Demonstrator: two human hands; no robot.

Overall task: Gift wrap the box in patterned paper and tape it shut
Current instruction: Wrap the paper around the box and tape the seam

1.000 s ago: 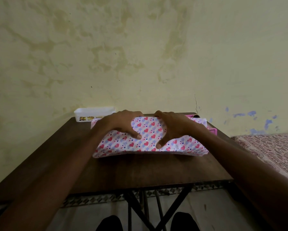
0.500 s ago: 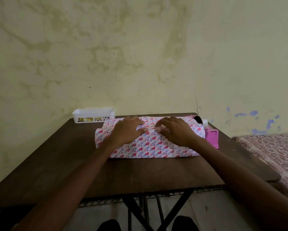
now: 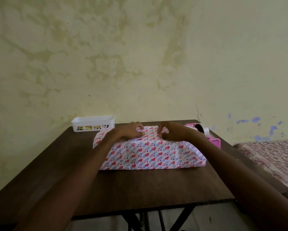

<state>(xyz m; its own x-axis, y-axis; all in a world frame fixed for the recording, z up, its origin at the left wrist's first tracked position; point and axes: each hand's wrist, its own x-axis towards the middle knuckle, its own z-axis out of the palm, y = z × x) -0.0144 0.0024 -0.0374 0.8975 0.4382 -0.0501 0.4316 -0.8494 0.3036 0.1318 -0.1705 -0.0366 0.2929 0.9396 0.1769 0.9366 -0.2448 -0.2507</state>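
Both hands are laid on top of a wrapped box, close together, with the fingers curled. The left hand [image 3: 131, 132] is seen pinching a small fold of paper between thumb and fingertips. The right hand [image 3: 171, 133] is held just beside it, its fingers bent and the paper nipped between thumb and forefinger. A stained, pale yellow wall [image 3: 140, 55] is seen beyond the hands. A dark wooden table [image 3: 140, 189] is spread beneath them. A patterned bedcover [image 3: 270, 157] is seen to the right of the right arm. The box [image 3: 150, 155] lies under the hands on the table, covered in white paper [image 3: 156, 162] printed with red and blue hearts. A white plastic basket [image 3: 93, 121] is set beyond the left hand, near the wall. A pink tape dispenser [image 3: 215, 142] is placed just right of the right wrist.
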